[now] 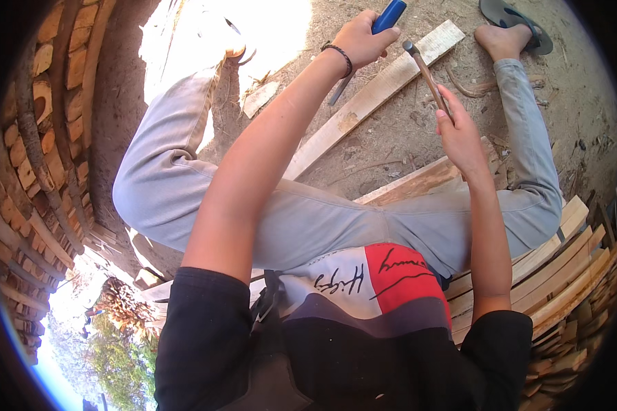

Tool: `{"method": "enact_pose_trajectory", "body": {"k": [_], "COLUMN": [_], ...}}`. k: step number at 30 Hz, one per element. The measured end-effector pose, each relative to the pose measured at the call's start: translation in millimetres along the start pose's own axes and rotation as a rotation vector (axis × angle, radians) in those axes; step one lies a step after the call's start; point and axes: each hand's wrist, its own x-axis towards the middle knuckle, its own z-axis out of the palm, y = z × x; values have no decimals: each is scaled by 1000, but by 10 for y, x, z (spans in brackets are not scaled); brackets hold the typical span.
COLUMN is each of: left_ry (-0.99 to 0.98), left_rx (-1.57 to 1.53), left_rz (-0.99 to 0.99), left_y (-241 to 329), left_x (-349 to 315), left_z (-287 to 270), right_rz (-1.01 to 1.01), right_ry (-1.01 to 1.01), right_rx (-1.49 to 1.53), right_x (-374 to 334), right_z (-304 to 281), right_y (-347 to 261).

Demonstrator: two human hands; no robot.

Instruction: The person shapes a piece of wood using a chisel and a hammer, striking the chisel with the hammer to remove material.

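My left hand [365, 40] is wrapped round the blue handle of a chisel [389, 16]. Its flat metal blade shows below my wrist, pointing down toward the ground; the middle part is hidden behind the hand. A hammer [426, 72] is gripped in my right hand [458, 133], its small dark metal head up and its wooden handle slanting down into the fingers. Under both tools a long pale wooden plank [353, 118] lies slantwise on the dirt. The hammer head appears over the plank's far part, apart from the chisel.
Another plank [408, 183] lies nearer my legs. My sandalled foot [504, 40] rests at the far right. Stacked wooden strips [555, 274] lie by my right side, and a tall pile of cut wood [44, 137] stands at the left. Wood chips and a stick [469, 89] litter the dirt.
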Motion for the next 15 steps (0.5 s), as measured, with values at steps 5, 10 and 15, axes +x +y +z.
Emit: {"method": "enact_pose_trajectory", "body": {"k": [5,10,15], "left_ry": [85,241,185], "left_rx": [-207,-87,-397], "left_rz": [-170,-60,-77], "left_y": [-276,-362,-399], "left_x": [-51,-86,-124], "left_z": [113,225,221], "right_rz": [254,250,253], "right_ry": [-104,-84,-97], "right_rx": [-41,-48,-73], "right_x": [54,-16,-61], "right_z": [-166,-219,-263], "right_y": [97,90,40]}}
